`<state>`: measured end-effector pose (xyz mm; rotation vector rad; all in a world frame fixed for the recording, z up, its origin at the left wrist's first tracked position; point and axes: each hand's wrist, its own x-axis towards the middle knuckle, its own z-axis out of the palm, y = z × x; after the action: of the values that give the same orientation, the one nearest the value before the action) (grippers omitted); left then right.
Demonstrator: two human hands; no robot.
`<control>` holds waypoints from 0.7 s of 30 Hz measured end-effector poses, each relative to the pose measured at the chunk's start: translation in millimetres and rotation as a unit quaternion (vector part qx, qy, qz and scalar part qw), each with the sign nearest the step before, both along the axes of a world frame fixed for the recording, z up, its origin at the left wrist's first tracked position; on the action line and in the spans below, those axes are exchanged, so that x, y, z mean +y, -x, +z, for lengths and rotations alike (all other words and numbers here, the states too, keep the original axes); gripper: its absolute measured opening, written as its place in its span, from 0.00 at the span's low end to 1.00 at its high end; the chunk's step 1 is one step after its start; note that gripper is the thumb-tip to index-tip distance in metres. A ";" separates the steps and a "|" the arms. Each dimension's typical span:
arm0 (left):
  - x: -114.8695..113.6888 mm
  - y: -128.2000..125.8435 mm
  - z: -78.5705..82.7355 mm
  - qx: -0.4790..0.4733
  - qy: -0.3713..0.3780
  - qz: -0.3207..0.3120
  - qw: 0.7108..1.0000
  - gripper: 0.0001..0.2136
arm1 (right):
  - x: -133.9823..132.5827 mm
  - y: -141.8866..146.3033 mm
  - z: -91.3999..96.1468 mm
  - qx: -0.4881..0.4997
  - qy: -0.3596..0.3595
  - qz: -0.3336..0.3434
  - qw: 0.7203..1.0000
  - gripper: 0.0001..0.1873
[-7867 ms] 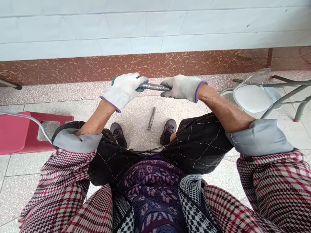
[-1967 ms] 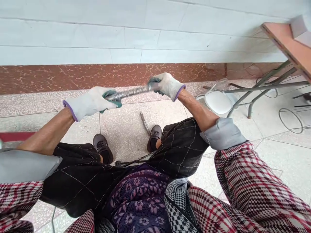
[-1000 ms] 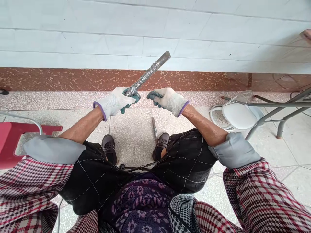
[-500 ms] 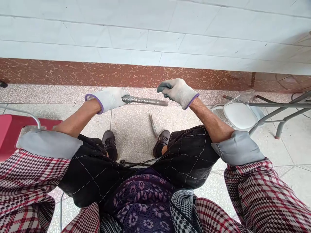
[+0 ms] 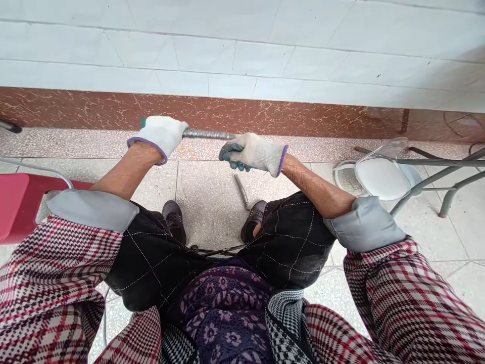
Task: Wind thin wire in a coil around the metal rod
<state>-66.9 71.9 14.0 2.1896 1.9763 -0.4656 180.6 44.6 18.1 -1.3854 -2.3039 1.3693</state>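
My left hand (image 5: pixel 161 134), in a white work glove with a purple cuff, is closed around one end of a ribbed silver metal tube (image 5: pixel 208 134). The tube lies level and points right, in front of the brown wall base. Its right end passes behind my right hand (image 5: pixel 248 151), gloved in white with dark grey fingers. Those fingers are curled in just below the tube's end; whatever they hold, if anything, is hidden. A second ribbed metal tube (image 5: pixel 241 192) lies on the floor by my right shoe (image 5: pixel 254 220).
A white tiled wall (image 5: pixel 223 55) with a brown marbled base (image 5: pixel 223 111) runs ahead. At the left is a red plastic object (image 5: pixel 18 202) with a pale cable. On the right are a white round-topped item (image 5: pixel 379 177) and grey metal legs (image 5: pixel 428 187).
My left hand has raised the tube and moved slightly left. My right hand has come left and down, to the tube's right end, and now overlaps it.
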 end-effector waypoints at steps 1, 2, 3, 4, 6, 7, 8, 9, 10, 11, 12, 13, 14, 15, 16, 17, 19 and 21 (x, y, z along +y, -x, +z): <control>-1.5 0.0 -0.7 0.045 0.025 -0.024 0.998 0.17 | 2.2 -2.5 0.6 0.000 -0.007 -0.010 1.000 0.14; -3.8 -0.8 -2.1 0.067 0.051 -0.048 0.995 0.18 | 5.4 -6.3 1.0 -0.003 -0.017 -0.028 0.999 0.13; -6.6 -2.3 -4.2 0.069 0.071 -0.071 0.993 0.19 | 9.4 -11.1 0.9 -0.007 -0.026 -0.049 0.998 0.13; -9.7 -4.0 -6.5 0.060 0.080 -0.089 0.991 0.18 | 14.0 -16.3 0.2 -0.012 -0.030 -0.073 0.997 0.13; -16.2 -8.0 -9.6 0.022 0.089 -0.104 0.990 0.16 | 23.7 -27.0 -3.7 -0.011 -0.028 -0.119 0.992 0.11; -19.6 -10.2 -9.3 -0.004 0.101 -0.097 0.990 0.13 | 28.1 -31.8 -6.6 -0.003 -0.025 -0.140 0.990 0.10; -23.0 -12.8 -7.2 -0.043 0.115 -0.083 0.989 0.12 | 32.0 -35.9 -10.0 0.008 -0.024 -0.157 0.987 0.09; -26.4 -15.8 -3.5 -0.096 0.130 -0.063 0.985 0.12 | 35.0 -39.1 -13.4 0.022 -0.024 -0.169 0.985 0.07; -29.6 -19.0 1.6 -0.156 0.143 -0.035 0.977 0.12 | 37.0 -41.2 -16.5 0.035 -0.022 -0.174 0.984 0.06; -32.2 -22.4 7.3 -0.238 0.146 -0.006 0.960 0.14 | 37.9 -42.0 -19.1 0.046 -0.020 -0.172 0.984 0.06; -33.8 -25.5 12.7 -0.308 0.141 0.023 0.941 0.17 | 37.6 -41.5 -20.9 0.055 -0.015 -0.162 0.985 0.07; -33.9 -27.9 17.0 -0.362 0.126 0.052 0.922 0.18 | 36.2 -39.5 -22.0 0.062 -0.009 -0.145 0.987 0.08; -32.3 -29.2 19.5 -0.401 0.105 0.078 0.907 0.19 | 33.7 -36.3 -22.4 0.068 -0.003 -0.126 0.990 0.09; -28.9 -28.8 19.9 -0.430 0.080 0.104 0.893 0.19 | 30.4 -32.1 -22.2 0.071 0.004 -0.108 0.992 0.09; -23.9 -26.4 18.5 -0.449 0.052 0.129 0.883 0.19 | 26.4 -27.2 -21.7 0.072 0.012 -0.092 0.993 0.10; -17.7 -21.8 15.6 -0.465 0.025 0.149 0.872 0.19 | 22.1 -22.0 -20.9 0.070 0.018 -0.078 0.994 0.10; -4.3 -7.3 7.5 -0.457 -0.018 0.177 0.871 0.19 | 13.4 -12.6 -18.7 0.054 0.023 -0.057 0.997 0.12; 5.9 10.4 -0.7 -0.341 -0.052 0.155 0.926 0.17 | 6.1 -7.1 -15.1 0.023 0.009 -0.038 0.999 0.13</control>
<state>-77.3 77.8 13.3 1.6898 1.8892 0.4072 187.8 50.7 3.0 -1.4165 -2.1914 1.3890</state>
